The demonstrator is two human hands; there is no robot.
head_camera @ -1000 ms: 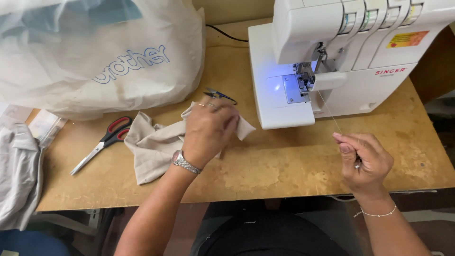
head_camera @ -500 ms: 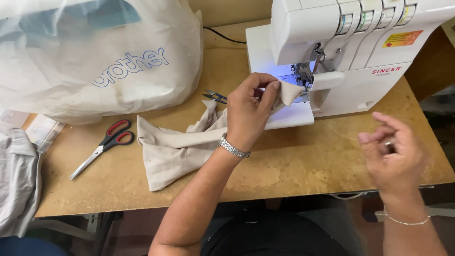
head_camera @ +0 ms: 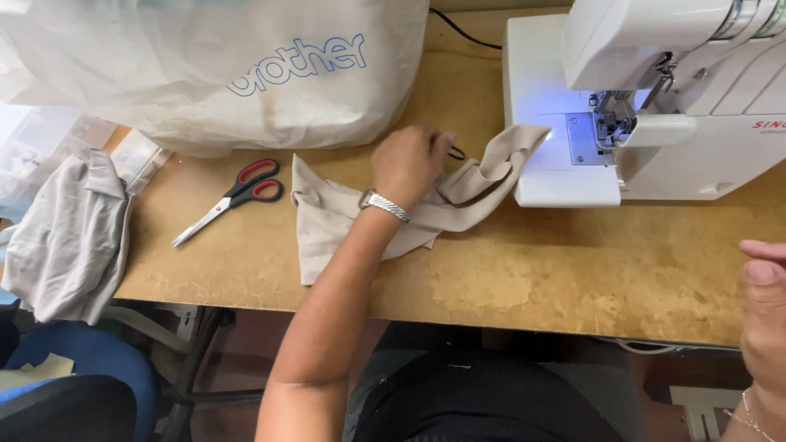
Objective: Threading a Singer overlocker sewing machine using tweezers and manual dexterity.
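A large white plastic bag (head_camera: pixel 205 74) is spread across the counter (head_camera: pixel 532 270) beside the white sewing machine (head_camera: pixel 655 98). Beige cloth (head_camera: pixel 344 221), draped onto the machine bed, is overlapped by the left hand (head_camera: pixel 409 160), whose grip cannot be told. Red-handled scissors (head_camera: pixel 233 196) lie nearby. The right hand (head_camera: pixel 765 303) is held apart, empty.

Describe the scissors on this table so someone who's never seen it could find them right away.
Start at the big white plastic bag lying across the back left of the wooden table. Just in front of its lower edge, left of the beige cloth under the left hand, lie the scissors. They are the only thing there with red-and-black handles and bare metal blades, which point toward the table's front left.
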